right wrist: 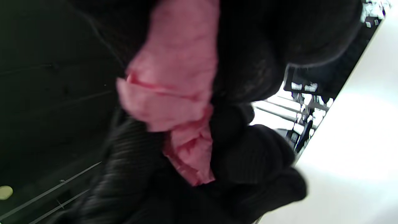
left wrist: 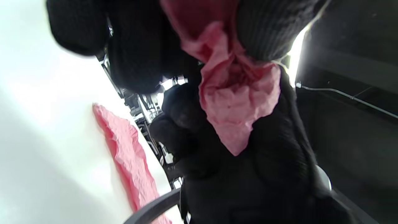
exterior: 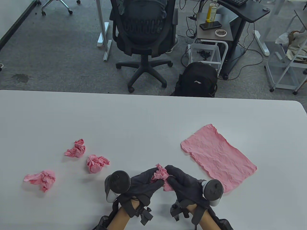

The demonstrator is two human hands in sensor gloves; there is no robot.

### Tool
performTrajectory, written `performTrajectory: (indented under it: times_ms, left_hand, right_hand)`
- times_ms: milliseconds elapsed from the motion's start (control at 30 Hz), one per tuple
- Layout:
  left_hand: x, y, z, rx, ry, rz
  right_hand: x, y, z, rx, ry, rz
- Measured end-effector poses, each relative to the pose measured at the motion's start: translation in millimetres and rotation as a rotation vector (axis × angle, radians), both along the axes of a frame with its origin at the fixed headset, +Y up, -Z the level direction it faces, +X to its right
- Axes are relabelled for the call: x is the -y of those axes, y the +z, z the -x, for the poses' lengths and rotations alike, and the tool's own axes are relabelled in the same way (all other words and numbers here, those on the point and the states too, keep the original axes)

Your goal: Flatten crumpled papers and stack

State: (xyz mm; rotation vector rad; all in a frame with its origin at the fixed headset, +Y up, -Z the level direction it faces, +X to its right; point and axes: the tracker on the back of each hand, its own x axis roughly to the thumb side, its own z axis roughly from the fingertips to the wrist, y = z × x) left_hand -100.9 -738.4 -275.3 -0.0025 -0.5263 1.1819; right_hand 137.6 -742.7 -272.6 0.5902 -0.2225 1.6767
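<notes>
Both gloved hands hold one crumpled pink paper [exterior: 161, 176] between them near the table's front edge, lifted off the white table [exterior: 144, 119]. My left hand [exterior: 144, 183] grips its left side and my right hand [exterior: 182, 181] grips its right side. The same paper shows in the left wrist view [left wrist: 236, 99] and in the right wrist view [right wrist: 174, 93], bunched between the fingers. A flattened pink sheet [exterior: 217, 155] lies to the right; it also shows in the left wrist view [left wrist: 127, 152]. Three crumpled pink balls lie to the left: one [exterior: 76, 149], one [exterior: 96, 163], one [exterior: 42, 179].
Beyond the table's far edge stand an office chair [exterior: 145, 36], a black backpack [exterior: 197, 80] and a small side table [exterior: 213, 31] on the carpet.
</notes>
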Motion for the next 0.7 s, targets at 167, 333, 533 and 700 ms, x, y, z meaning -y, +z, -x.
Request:
performTrajectory:
  times_ms: [167,333,533,700]
  left_hand:
    - [-3,1,17,-0.213,-0.016,-0.039]
    - [-4,3,2,-0.045,-0.006,-0.052]
    - [-3,-1,11,-0.095,-0.050,-0.063]
    - [-7,-2,17,-0.157,-0.138,-0.060]
  right_hand:
    - [-11,14,12,0.046,0.299,-0.240]
    - [-15,21,19,0.209,0.511,-0.276]
    - [-1,1,-7,0.148,0.111,0.061]
    - [4,-4,-13,0.132,0.012,0.164]
